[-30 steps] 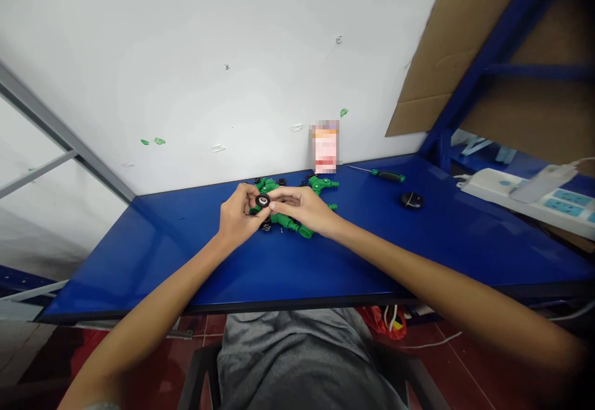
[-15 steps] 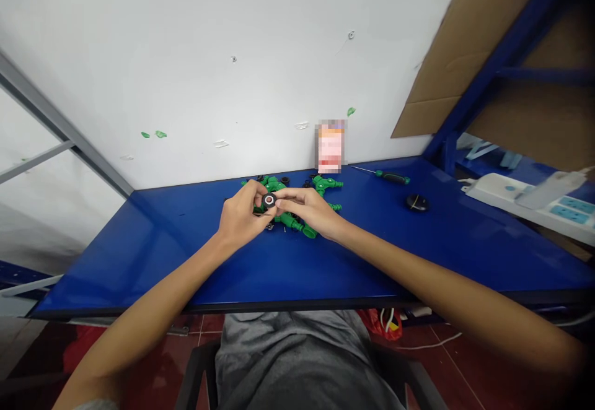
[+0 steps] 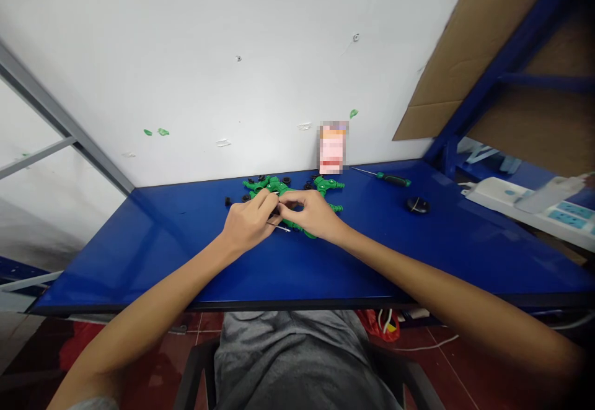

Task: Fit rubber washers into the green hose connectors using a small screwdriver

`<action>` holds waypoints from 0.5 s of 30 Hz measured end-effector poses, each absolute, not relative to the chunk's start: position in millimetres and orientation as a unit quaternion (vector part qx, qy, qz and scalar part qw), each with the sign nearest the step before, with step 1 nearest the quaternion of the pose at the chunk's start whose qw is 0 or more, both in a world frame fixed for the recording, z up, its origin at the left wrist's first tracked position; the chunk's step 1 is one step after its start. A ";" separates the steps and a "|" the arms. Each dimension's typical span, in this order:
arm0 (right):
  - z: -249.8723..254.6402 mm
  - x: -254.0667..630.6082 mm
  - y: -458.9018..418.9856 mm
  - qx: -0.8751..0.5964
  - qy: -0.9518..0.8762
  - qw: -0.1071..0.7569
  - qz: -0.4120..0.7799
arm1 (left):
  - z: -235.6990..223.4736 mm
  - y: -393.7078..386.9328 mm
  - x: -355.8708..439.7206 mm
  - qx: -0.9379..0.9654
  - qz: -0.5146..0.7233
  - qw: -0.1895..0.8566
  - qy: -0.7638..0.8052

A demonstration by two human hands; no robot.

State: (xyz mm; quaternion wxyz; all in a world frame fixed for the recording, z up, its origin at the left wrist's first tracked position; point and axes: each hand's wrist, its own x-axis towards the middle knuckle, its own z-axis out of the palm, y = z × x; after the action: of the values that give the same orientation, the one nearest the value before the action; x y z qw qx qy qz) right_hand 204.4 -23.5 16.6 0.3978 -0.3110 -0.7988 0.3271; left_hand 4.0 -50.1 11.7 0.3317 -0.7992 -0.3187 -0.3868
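Note:
My left hand [image 3: 246, 223] and my right hand [image 3: 309, 212] meet above a heap of green plastic hose fittings [image 3: 274, 185]. Their fingertips close together on a small black ring [image 3: 277, 210], which is almost wholly hidden by them. A thin metal pin [image 3: 282, 228] shows beneath my left fingers, and I cannot tell whether it is held or lying on the table. Another green fitting [image 3: 328, 184] lies just beyond my right hand. Small black rubber rings [image 3: 286, 180] are scattered around the fittings.
The blue metal table [image 3: 139, 274] runs across the view against a white wall. On it are a green-handled screwdriver [image 3: 393, 180], a black round object with a band [image 3: 417, 205] and a blurred packet [image 3: 333, 148]. A white power strip [image 3: 515, 202] sits at right.
The black ring with its pale centre, plainly visible earlier, is now covered by my fingers. My hands have drawn closer around it, and the thin pin shows more. The view has shifted slightly.

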 end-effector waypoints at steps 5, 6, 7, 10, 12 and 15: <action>13.7 203.9 -17.5 -0.310 -0.770 0.371 0.416 | 10.6 -43.2 -2.5 -0.823 -0.373 0.329 -0.276; 14.0 204.0 -17.6 -0.310 -0.771 0.371 0.415 | 10.1 -42.0 -3.2 -0.824 -0.376 0.325 -0.271; 14.8 204.3 -18.1 -0.312 -0.773 0.372 0.408 | 9.5 -41.1 -3.7 -0.824 -0.385 0.318 -0.269; 19.3 205.7 -21.7 -0.302 -0.773 0.387 0.401 | 7.9 -39.9 -3.5 -0.815 -0.426 0.285 -0.271; 22.9 206.5 -24.3 -0.288 -0.761 0.397 0.425 | 7.7 -40.0 -2.7 -0.810 -0.448 0.265 -0.270; 27.4 208.4 -25.5 -0.283 -0.735 0.403 0.466 | 8.5 -40.8 -1.5 -0.812 -0.458 0.254 -0.258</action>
State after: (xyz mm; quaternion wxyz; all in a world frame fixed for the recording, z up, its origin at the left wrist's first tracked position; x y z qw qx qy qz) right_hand 208.4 -25.5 27.4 0.4025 -0.2834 -0.7351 0.4662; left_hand -1.5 -40.8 8.5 0.2537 -0.8120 -0.2584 -0.4577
